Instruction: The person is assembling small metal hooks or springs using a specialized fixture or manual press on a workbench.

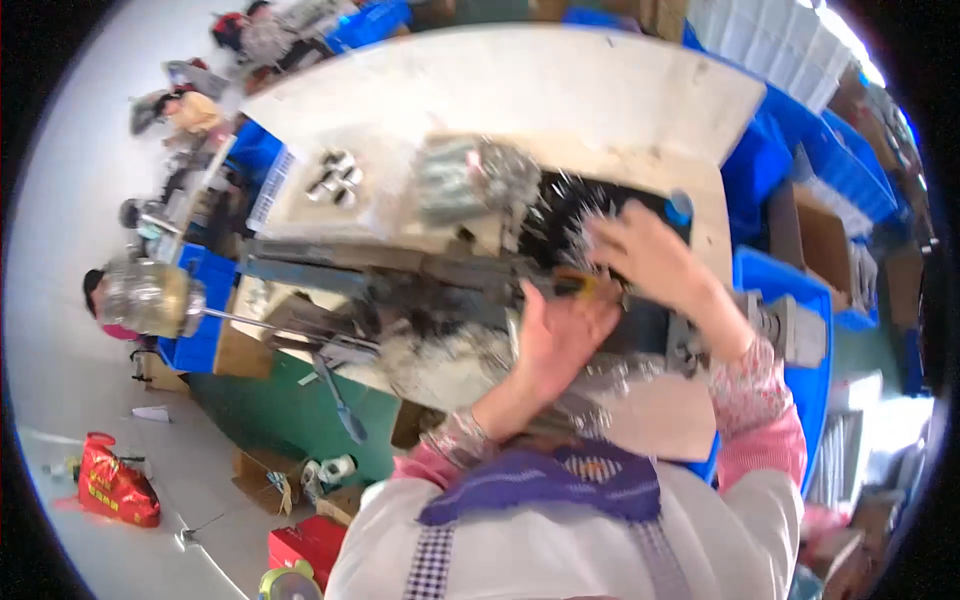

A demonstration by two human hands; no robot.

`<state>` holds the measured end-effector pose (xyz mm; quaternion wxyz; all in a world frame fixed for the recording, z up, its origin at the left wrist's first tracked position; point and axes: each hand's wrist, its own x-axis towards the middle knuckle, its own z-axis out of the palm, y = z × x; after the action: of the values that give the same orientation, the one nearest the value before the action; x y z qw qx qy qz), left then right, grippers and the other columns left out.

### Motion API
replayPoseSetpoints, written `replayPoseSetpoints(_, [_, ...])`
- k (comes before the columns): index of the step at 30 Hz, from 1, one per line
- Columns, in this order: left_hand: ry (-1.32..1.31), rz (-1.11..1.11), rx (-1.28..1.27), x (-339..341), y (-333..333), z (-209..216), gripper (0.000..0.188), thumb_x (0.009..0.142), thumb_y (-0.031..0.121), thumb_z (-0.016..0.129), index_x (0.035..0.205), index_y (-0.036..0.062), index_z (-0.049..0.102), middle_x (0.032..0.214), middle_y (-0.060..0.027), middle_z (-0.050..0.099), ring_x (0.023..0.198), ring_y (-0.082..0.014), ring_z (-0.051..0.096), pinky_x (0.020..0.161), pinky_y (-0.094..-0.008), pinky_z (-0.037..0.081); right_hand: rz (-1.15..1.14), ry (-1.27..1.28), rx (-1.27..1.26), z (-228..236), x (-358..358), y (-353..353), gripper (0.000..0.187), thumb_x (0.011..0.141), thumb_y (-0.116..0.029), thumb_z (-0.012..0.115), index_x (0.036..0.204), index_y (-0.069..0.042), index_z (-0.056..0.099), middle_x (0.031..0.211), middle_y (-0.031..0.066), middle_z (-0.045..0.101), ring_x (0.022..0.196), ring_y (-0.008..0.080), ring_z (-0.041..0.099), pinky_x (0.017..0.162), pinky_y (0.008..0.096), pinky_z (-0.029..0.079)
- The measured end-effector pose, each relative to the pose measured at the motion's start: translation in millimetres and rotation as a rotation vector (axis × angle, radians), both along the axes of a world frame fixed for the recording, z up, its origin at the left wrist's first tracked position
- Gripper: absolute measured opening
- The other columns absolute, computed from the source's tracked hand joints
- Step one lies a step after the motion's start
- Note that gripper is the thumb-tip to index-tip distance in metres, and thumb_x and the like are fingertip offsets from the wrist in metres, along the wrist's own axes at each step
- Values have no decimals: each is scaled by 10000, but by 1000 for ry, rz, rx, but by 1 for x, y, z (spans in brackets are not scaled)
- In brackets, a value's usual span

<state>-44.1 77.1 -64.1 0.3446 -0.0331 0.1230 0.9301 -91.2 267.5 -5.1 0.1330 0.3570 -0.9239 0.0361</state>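
At the middle of the counter (560, 90), a long grey metal machine (420, 285) lay across the work surface, and both hands were on it. Left hand (560, 335) rested against the machine's body, fingers (598, 312) close together and curled toward a small yellowish part (578, 287) at the machine's top edge; the blur hid whether they actually pinched it. Right hand (650, 255) reached just beyond, over a dark tray (575, 205) of glinting small metal pieces, its fingers (605, 240) bent downward and slightly spread, touching or nearly touching the pieces, I could not tell which. Behind the tray sat a blurred heap of silvery parts (470, 180), and farther left a cluster of short metal cylinders (335, 177). Blue bins (800, 290) stood at the right edge. Off to the left, a round metal drum (150, 297) stuck out on a rod, and a red bag (115, 485) lay on the floor.
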Motion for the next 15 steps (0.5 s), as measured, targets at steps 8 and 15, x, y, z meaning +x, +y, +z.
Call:
replayPoseSetpoints(8, [-1,17,162,-16,0,-1,872,896,724,274,1264,-45,461,1265,-138,525,1229,-293,449,1081,-440,302,-107,27,-419,-8,39,-47,378,683,-51,599,1051,-107,664,783,47,502,822,224,575,771,371,410])
replayPoseSetpoints(15, [4,58,87,-9,-3,2,863,908,709,249,1311,-35,419,1371,-185,441,1321,-316,378,1145,-485,234,-253,-384,-704,-14,11,-30,128,775,-171,671,875,-111,724,771,37,653,776,217,638,818,355,408])
